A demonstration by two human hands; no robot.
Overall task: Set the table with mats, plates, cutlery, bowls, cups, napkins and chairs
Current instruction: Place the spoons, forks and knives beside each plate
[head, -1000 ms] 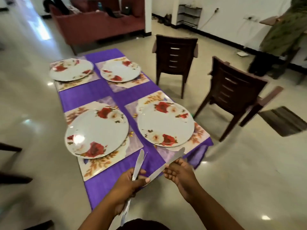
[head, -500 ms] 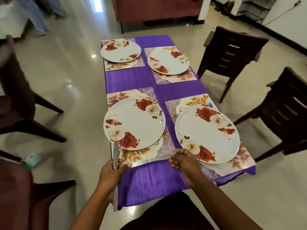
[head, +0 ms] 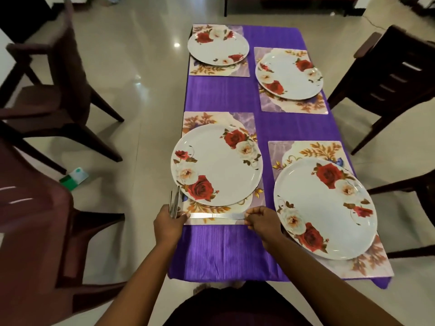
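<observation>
Four chairs (head: 397, 74) in view, two per long side, all pulled back from the tabletop (head: 226, 250), so not yet tucked in. Purple cloth on, four mats (head: 299, 102) down, one toward each corner. Four rose plates (head: 219, 165) on the mats, though the near-right one overhangs its mat toward the near edge; probably wants a nudge. Cutlery just started: one knife (head: 216, 216) lying crosswise on the near-left mat, along its near edge, just below the plate. Right hand (head: 261, 220) pinching the knife's right end, fingers curled; left hand (head: 168, 222) touching its other end with a fingertip while gripping a bundle of more cutlery (head: 174, 203) upright at the tabletop's left edge. Exact pieces in the bundle too blurred to tell. No bowls, cups or napkins in sight. Estimate roughly a third done: remaining cutlery at all four places, then bowls, cups, napkins, chairs.
</observation>
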